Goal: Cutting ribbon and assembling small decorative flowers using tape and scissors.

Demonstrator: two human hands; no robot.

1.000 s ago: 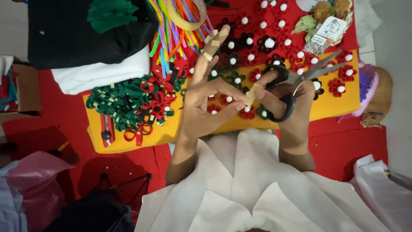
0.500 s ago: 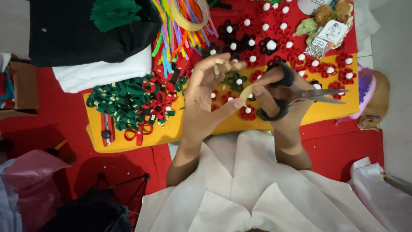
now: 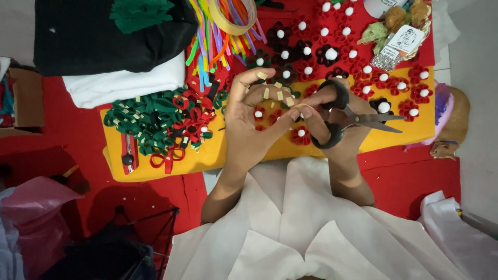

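Scissors [image 3: 342, 115]: black handles, silver blades.
Tape strip [image 3: 301, 108]: pale beige.
Mat [image 3: 410, 132]: yellow, on a red cloth [image 3: 72, 129].
Felt flowers [image 3: 363, 67]: red and dark, with white centres.
Felt loops [image 3: 150, 124]: green and red.
Sticks [image 3: 212, 36]: many-coloured.
Folded cloths [image 3: 93, 36]: black over white.

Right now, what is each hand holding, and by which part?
Right hand holds black-handled scissors through the finger loops. Both hands pinch a small tape strip by its ends; left hand carries cut pieces on its fingertips.

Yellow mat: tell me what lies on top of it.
On the yellow mat lie a heap of green and red loops, a box cutter and red flowers with white centres. Both hands cover its middle, so anything there is hidden.
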